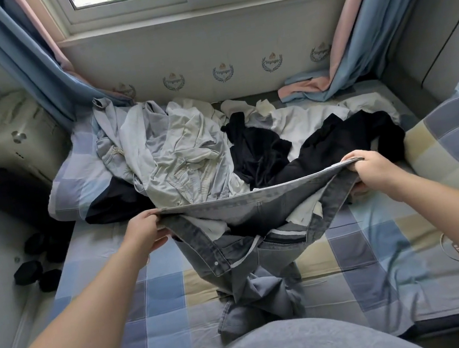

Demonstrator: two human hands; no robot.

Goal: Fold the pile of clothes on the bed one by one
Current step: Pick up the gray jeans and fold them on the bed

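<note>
My left hand (147, 229) and right hand (370, 169) each pinch one end of the jeans' (246, 244) waistband, stretched above the bed (165, 301), legs crumpled below. Denim is heavy and stiffish (no slip), so I'd keep gripping the waistband; the pile (211, 149) lies behind.

The jeans (251, 289) are seen in washed grey, the pile of clothes (181, 151) is made up of pale grey-blue, white and black, the bed sheet (374, 255) is checked in blue, lilac and beige, and the curtains (374, 25) are coloured blue and pink.
</note>
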